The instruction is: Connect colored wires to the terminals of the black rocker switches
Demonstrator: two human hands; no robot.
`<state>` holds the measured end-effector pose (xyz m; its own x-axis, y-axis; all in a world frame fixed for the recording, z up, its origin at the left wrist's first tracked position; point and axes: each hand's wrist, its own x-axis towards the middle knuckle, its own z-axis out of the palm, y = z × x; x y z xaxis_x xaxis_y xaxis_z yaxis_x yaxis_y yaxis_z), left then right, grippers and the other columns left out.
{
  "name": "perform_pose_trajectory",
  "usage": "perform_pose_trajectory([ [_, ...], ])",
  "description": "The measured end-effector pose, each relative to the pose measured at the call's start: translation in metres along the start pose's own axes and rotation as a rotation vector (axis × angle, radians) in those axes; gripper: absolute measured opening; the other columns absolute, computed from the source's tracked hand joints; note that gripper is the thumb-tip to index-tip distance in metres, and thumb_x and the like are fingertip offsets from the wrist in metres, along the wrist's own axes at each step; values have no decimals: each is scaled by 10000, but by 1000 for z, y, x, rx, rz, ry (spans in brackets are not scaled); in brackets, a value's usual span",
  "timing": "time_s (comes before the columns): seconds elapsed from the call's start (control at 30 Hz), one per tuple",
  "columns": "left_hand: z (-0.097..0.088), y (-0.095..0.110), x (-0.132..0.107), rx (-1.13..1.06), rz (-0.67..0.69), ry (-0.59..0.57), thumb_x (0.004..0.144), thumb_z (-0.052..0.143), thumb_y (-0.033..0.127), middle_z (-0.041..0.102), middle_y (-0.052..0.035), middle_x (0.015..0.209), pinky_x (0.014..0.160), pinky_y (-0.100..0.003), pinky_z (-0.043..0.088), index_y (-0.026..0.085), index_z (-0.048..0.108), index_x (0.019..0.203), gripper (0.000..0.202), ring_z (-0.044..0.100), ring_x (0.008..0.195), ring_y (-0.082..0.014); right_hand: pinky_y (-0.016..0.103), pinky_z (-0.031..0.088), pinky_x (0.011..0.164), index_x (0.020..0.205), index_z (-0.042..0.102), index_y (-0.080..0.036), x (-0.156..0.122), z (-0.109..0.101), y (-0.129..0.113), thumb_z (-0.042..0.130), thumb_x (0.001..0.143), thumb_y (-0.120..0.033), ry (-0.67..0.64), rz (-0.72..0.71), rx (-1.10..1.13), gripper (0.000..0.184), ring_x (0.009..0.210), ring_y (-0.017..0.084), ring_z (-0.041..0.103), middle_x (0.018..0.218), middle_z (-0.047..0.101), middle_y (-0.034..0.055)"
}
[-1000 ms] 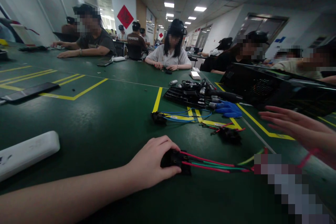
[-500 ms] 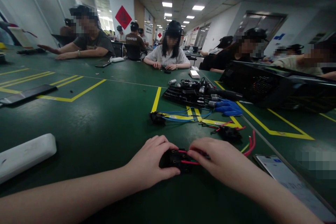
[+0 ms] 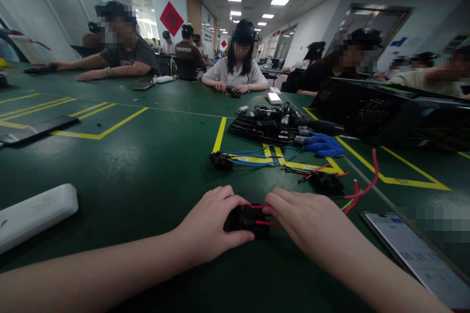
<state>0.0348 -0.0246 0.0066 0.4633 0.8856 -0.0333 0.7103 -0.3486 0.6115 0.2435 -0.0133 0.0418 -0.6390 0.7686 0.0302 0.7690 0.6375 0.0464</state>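
Low over the green table, my left hand (image 3: 211, 217) grips a small black connector block (image 3: 250, 216) between thumb and fingers. Red wires (image 3: 267, 223) run from the block's right side toward my right hand (image 3: 310, 217). That hand is closed, its thumb and fingertips pinching the upper red wire near the block. Behind the right hand, thick red wire ends (image 3: 373, 176) stick out, with a yellow-green one beside them. The part of the wires under my right hand is hidden.
Beyond my hands lie a black connector with blue wires (image 3: 221, 160), another wired block (image 3: 326, 182), black parts (image 3: 259, 128) and a blue glove-like item (image 3: 325, 145). A phone (image 3: 407, 249) lies right, a white bar (image 3: 40, 215) left. A black casing (image 3: 367, 112) stands far right. People sit around.
A long red wire end now rises higher behind my right hand. The right hand has turned slightly, still pinching a wire; my left hand keeps its hold on the block.
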Motion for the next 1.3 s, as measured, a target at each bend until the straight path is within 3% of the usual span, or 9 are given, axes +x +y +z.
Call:
perform_pose_trajectory([
  [0.27,0,-3,0,-10,16,-12,818,717,425,576,-66,1093,937,-448,451,238,635,1219,450,540,1067,-290,206,366,530,798,624,-254,10,4,20,502,982,-277,-144,67,257,222,666,118,637,717,675,-59],
  [0.4,0,-4,0,1,12,-20,820,710,443,574,-68,1118,942,-456,449,252,628,1245,473,536,1082,-297,239,338,523,762,626,-242,8,4,21,503,980,-330,-130,95,233,265,641,142,626,688,671,-38],
  [0.5,-1,-3,0,0,0,-34,815,719,437,571,-64,1083,919,-448,457,239,641,1225,462,546,1046,-286,267,315,535,786,621,-235,3,-2,17,541,946,-261,-82,92,166,181,629,162,616,695,668,-17],
  [0.6,-3,-2,0,0,-10,-38,805,733,427,570,-60,1057,901,-441,463,226,651,1202,452,551,1017,-278,278,333,548,790,613,-233,-5,-9,11,588,877,-155,32,-25,19,120,617,164,619,714,676,-14],
  [0.73,-4,1,1,15,-8,-40,806,734,401,576,-55,1035,900,-432,462,225,655,1187,427,558,1003,-270,292,364,577,788,616,-228,-12,-11,5,615,749,-13,282,-177,-148,219,609,166,609,720,675,-16],
  [0.83,-4,2,1,23,3,-35,800,736,402,577,-50,1026,902,-425,463,233,656,1183,425,560,998,-267,297,359,589,786,614,-228,-11,-9,5,614,750,-3,341,-193,-173,228,623,170,602,708,665,-15],
  [1.03,-5,1,1,12,-22,-65,810,715,409,567,-55,1064,915,-429,458,243,645,1201,431,552,1029,-273,292,334,571,856,659,-234,0,-7,14,550,898,-135,-73,48,-3,153,718,193,656,795,720,15],
  [1.3,-7,3,1,25,-20,-76,820,684,424,573,-54,1065,903,-421,465,251,635,1220,439,550,1021,-268,251,378,562,799,678,-248,5,-4,23,485,961,-248,-181,45,102,252,679,153,667,751,725,-16],
])
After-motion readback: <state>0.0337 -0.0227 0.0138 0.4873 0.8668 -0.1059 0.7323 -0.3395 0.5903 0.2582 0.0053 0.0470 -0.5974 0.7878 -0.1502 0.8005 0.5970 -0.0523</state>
